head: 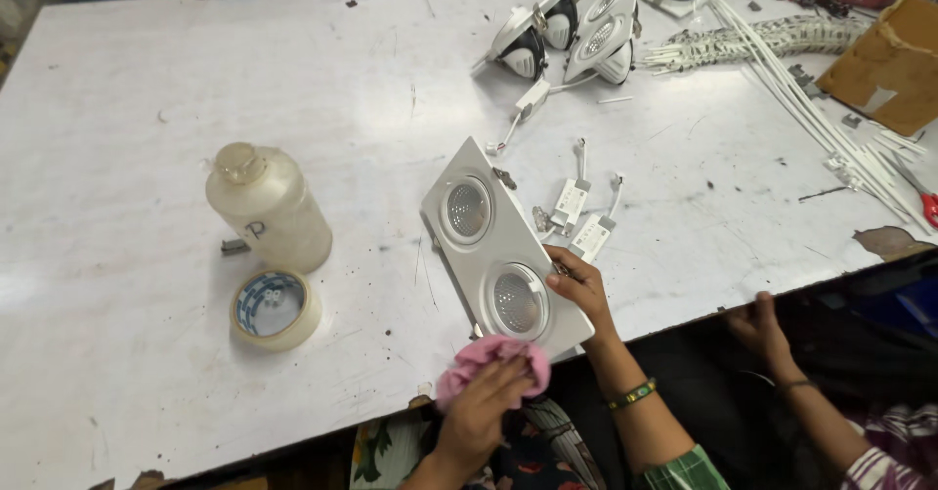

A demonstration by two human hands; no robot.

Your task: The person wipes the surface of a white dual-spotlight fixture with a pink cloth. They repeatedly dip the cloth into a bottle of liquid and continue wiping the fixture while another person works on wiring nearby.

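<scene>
A white rectangular twin downlight fixture [493,246] lies tilted at the table's near edge, with two round lamps in it. My right hand [579,285], a green bangle on its wrist, grips the fixture's right side near the lower lamp. My left hand [484,402] clutches a pink cloth [489,358] against the fixture's near corner. Two small white driver boxes with wires [581,216] lie just right of the fixture.
A cloudy plastic bottle [269,207] and a roll of clear tape [276,306] stand at the left. More white downlights [576,31] sit at the back, with white strips [811,109] and cardboard [889,65] at the right. Another person's hand [757,322] rests on the table edge.
</scene>
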